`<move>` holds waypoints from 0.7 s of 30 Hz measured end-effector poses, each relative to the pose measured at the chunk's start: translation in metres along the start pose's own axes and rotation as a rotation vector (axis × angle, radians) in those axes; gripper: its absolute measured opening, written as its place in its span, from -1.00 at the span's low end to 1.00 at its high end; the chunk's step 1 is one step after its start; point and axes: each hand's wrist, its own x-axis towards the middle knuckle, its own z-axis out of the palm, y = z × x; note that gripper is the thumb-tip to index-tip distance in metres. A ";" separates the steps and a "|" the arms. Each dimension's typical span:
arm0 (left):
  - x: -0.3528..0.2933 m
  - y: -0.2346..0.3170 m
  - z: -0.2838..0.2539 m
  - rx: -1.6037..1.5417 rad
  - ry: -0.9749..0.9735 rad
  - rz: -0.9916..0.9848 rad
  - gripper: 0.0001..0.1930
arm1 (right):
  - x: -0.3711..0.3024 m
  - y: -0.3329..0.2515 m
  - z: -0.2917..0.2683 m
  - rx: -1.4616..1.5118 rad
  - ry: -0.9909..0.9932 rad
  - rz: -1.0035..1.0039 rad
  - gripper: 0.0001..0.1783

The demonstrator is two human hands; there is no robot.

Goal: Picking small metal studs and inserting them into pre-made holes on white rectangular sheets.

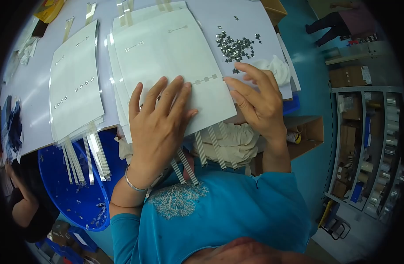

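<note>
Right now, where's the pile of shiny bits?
In the head view, the pile lies above and right of centre, on the table, beyond the right hand, near white cloth.

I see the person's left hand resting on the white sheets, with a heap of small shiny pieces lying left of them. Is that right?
Not quite: the heap of small shiny pieces lies to the right of the white sheets, as the head view shows. The left hand does rest on the sheets.
</note>
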 end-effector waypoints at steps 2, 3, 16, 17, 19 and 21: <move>0.001 0.000 0.000 0.012 -0.009 0.004 -0.50 | 0.011 0.001 0.009 0.017 -0.028 -0.172 -0.65; 0.000 -0.001 0.000 0.018 -0.015 0.011 -0.51 | 0.011 -0.001 0.012 0.026 -0.063 -0.165 -0.63; 0.002 -0.003 0.004 -0.029 0.002 -0.006 -0.50 | 0.027 -0.011 0.023 0.040 -0.166 -0.276 -0.66; 0.002 -0.003 0.003 -0.024 -0.006 -0.017 -0.50 | 0.026 -0.014 0.023 0.073 -0.168 -0.241 -0.67; 0.002 -0.002 0.003 -0.020 -0.011 -0.027 -0.49 | 0.021 -0.016 0.021 0.103 -0.169 -0.208 -0.67; 0.003 -0.002 0.003 -0.016 -0.045 -0.039 -0.44 | 0.008 -0.009 0.017 0.124 0.042 -0.035 -0.72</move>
